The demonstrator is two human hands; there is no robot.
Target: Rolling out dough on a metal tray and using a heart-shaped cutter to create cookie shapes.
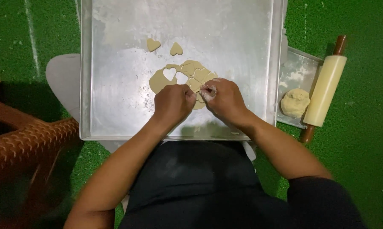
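Down on the floured metal tray [115,106], both hands work at a flat sheet of rolled dough [159,80] that lies near the tray's middle. Left hand [172,102] is curled into a loose fist at the sheet's near edge; what it grips, I cannot tell. Right hand [223,98], dusted with flour, pinches its fingertips [208,91] narrowly onto the dough. Heart-shaped holes show in the sheet. Two cut dough hearts [153,44] lie apart further up the tray. Beside the tray's right edge, a dough ball [295,102] sits on a smaller tray [299,68], touching a rolling pin [325,89] on green matting [365,127].
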